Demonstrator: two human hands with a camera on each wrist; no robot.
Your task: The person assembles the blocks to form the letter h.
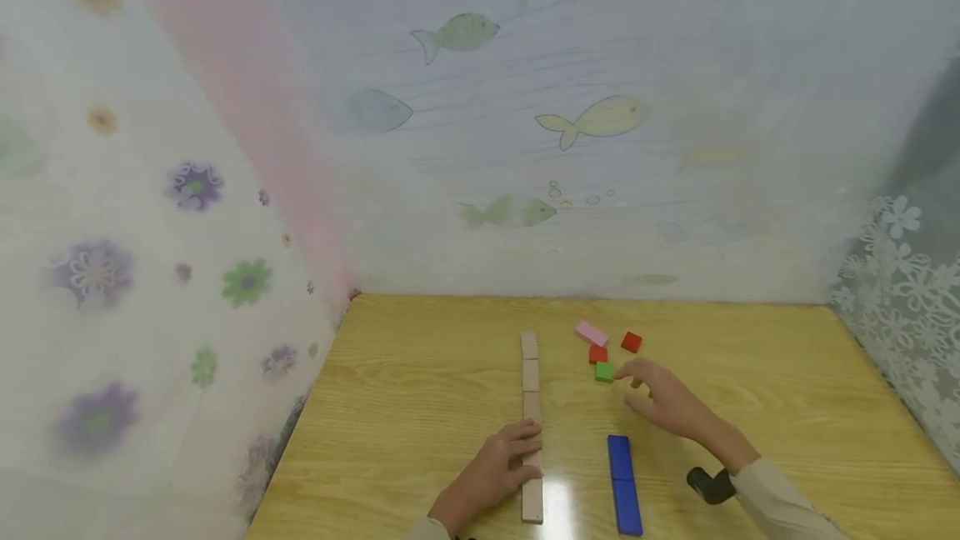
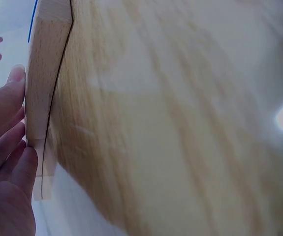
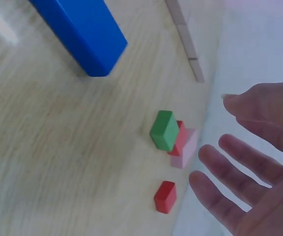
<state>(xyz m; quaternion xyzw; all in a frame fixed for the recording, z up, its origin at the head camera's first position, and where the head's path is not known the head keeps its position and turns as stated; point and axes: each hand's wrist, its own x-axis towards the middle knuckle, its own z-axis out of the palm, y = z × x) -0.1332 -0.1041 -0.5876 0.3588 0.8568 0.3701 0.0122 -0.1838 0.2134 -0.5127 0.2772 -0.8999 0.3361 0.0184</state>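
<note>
Resting relaxed fingers against the wooden block row [image 1: 532,407], left of two blue blocks [image 1: 622,461], is the left hand [image 1: 495,467]; the right hand [image 1: 669,403], fingers spread and empty, hovers just right of the green block [image 1: 604,372].

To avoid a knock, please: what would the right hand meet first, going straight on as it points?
The right hand would probably meet the green block first, though the hand's height is unclear.

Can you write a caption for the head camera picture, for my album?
The left hand touches a row of wooden blocks while the right hand hovers near a green block.
</note>
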